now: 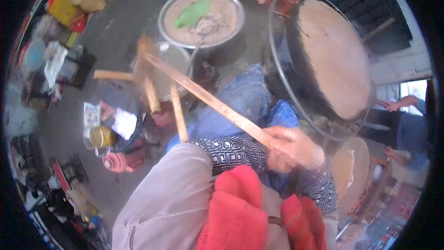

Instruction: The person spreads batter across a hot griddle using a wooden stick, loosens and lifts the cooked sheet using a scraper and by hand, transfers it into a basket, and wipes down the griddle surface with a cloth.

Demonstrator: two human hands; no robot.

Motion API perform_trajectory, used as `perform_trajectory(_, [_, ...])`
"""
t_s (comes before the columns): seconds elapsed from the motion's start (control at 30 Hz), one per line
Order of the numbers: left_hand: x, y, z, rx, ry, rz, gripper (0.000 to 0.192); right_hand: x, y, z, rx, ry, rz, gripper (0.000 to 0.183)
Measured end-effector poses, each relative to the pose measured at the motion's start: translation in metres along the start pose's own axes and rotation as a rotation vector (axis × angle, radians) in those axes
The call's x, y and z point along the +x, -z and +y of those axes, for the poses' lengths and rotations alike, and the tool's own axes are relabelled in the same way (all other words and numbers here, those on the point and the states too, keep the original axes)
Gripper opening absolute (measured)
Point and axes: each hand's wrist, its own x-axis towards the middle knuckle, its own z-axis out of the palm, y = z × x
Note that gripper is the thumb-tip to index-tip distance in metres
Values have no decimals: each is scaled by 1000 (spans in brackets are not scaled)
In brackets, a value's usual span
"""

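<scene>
My right hand, coming from a black-and-white patterned sleeve, is closed round the near end of a long wooden bar. That bar slants up to the left, over a round vessel with a pale rim. At its far end is a blurred brown wooden piece. Shorter wooden bars stand out near it; whether they are joined to the held bar I cannot tell. Blue checked cloth lies beneath the bar. My left hand is out of view.
Beyond stands a metal basin of brownish mash with a green object and a ladle. At right, a large pan holds brown food; a person's hand is near its rim. A pink kettle and a jar are at left.
</scene>
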Motion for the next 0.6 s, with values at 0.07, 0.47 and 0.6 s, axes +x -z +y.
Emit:
perform_trajectory(0.07, [30, 3, -47, -1, 80, -69, 33, 14, -17, -9, 16, 25, -61, 38])
perform_trajectory(0.47, [34, 25, -283, -343, 87, -463, 33, 197, -155, -20, -987, 504, 222, 76])
perform_trajectory(0.6, [54, 0, -339, -578, -125, -659, 34, 226, -129, -11, -1453, 319, -224, 60])
